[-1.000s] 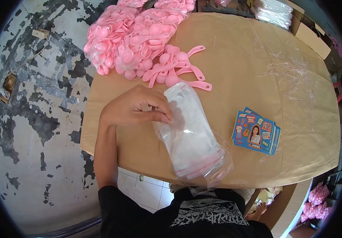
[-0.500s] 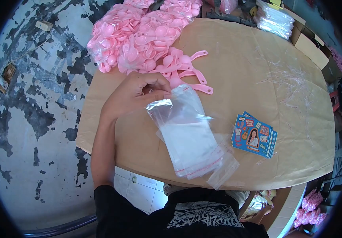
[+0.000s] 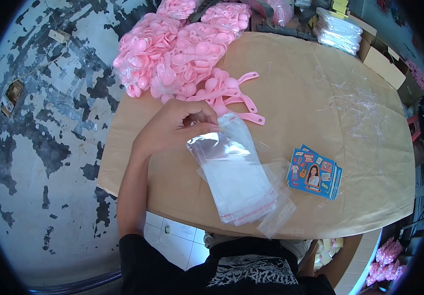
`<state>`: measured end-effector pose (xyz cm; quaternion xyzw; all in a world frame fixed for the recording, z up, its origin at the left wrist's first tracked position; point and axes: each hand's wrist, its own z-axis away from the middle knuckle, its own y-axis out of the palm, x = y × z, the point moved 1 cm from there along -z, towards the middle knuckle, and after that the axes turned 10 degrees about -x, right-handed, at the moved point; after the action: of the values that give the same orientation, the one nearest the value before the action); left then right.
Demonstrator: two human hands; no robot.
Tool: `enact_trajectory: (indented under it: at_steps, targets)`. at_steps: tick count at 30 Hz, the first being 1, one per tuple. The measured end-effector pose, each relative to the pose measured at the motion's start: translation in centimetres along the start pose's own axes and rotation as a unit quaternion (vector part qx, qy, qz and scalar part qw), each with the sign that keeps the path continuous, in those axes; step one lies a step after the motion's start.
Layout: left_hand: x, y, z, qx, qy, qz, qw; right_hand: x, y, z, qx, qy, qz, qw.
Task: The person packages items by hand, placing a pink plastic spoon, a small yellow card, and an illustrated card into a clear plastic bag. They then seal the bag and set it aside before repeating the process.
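My left hand (image 3: 175,123) pinches the top edge of a clear plastic bag (image 3: 209,145) between thumb and fingers. This bag lies over a stack of clear bags (image 3: 241,184) with reddish strips at their lower ends. Just beyond the hand are loose pink spoons (image 3: 227,93). A stack of blue printed cards (image 3: 313,172) rests to the right of the bags. Part of my right forearm (image 3: 308,258) shows below the table edge; the right hand itself is out of sight.
Large bags of pink spoons (image 3: 187,59) stand at the table's back left. Thin plastic strips (image 3: 357,108) lie scattered on the right of the brown-covered table (image 3: 290,88). Wrapped clear packs (image 3: 339,30) and an open cardboard box (image 3: 384,64) are at the back right.
The view has shifted slightly, so the table sits lower. My left hand still pinches the bag. Near the bottom right, my right arm has changed position and its hand no longer shows.
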<state>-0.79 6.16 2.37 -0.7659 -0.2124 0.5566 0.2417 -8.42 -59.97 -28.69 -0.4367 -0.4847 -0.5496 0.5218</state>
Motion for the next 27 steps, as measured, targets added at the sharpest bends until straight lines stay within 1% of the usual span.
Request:
enact_trajectory:
  at_steps: [6,9,12,17,18,21,24,27]
  targets:
    - [0.2,0.2,0.0,0.003,0.015,-0.005,1.000,0.1,1.2,0.0,0.010,0.003,0.003,1.000]
    - [-0.5,0.2,0.0,0.004,0.019,-0.036,0.999,0.4,1.9,-0.2,0.014,-0.006,0.004,1.000]
    - [-0.5,0.6,0.1,-0.011,0.042,0.000,0.999,0.1,2.8,-0.1,0.027,-0.001,0.006,1.000]
    - [-0.5,0.8,0.0,0.004,0.073,-0.053,0.996,0.9,3.8,-0.2,0.031,-0.011,0.013,0.999]
    - [-0.6,0.7,0.0,0.006,0.075,-0.070,0.995,0.9,4.0,-0.4,0.032,-0.013,0.014,0.999]
    - [-1.7,0.7,0.2,0.015,0.055,-0.059,0.997,0.7,4.3,-0.3,0.034,-0.016,0.021,0.999]
    - [-1.2,0.8,0.1,0.001,0.106,-0.056,0.993,1.0,4.2,-0.4,0.033,-0.020,0.024,0.999]
    - [-0.5,1.2,-0.3,-0.050,0.194,-0.041,0.979,1.0,3.7,-0.6,0.028,-0.023,0.029,0.999]
